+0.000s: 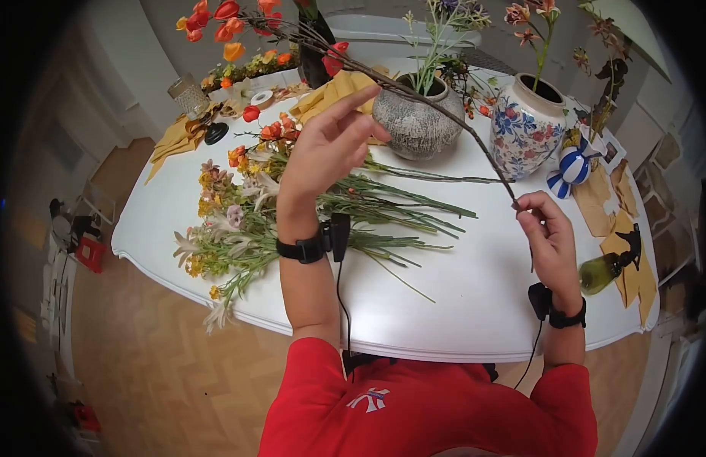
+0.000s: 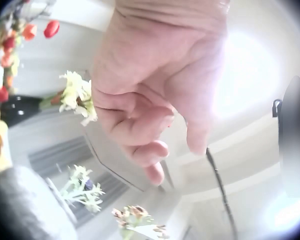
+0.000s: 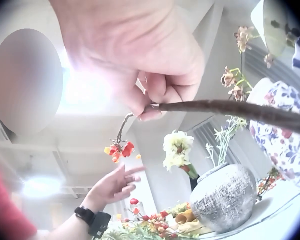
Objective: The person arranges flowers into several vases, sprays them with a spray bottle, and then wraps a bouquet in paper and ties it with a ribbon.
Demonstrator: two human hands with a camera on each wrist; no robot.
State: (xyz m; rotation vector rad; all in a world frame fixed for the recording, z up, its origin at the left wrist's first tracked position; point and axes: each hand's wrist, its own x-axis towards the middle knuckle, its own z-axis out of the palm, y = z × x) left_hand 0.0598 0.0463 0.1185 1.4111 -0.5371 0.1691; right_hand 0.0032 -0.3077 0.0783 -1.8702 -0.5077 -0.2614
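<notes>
My right hand [image 1: 549, 240] pinches the lower end of a long brown branch [image 1: 475, 135] between thumb and fingers. The branch slants up to the left over the table, with red and orange blossoms [image 1: 227, 30] at its far end. Close by its middle is my left hand [image 1: 330, 148], fingers loosely bent and gripping nothing. In the left wrist view the stem [image 2: 219, 182] shows beyond the thumb. The right wrist view shows the pinched branch [image 3: 215, 106] close up. Below my left hand lies a spread of cut flowers [image 1: 239, 217], their green stems [image 1: 414, 209] pointing right.
A rough grey vase [image 1: 418, 126] with pale sprigs stands at the back, a floral-patterned vase [image 1: 524, 126] right of it. A green glass bottle [image 1: 599, 274] lies near the right edge beside yellow cloth [image 1: 623, 247]. A blue-and-white striped object [image 1: 572, 165] stands behind.
</notes>
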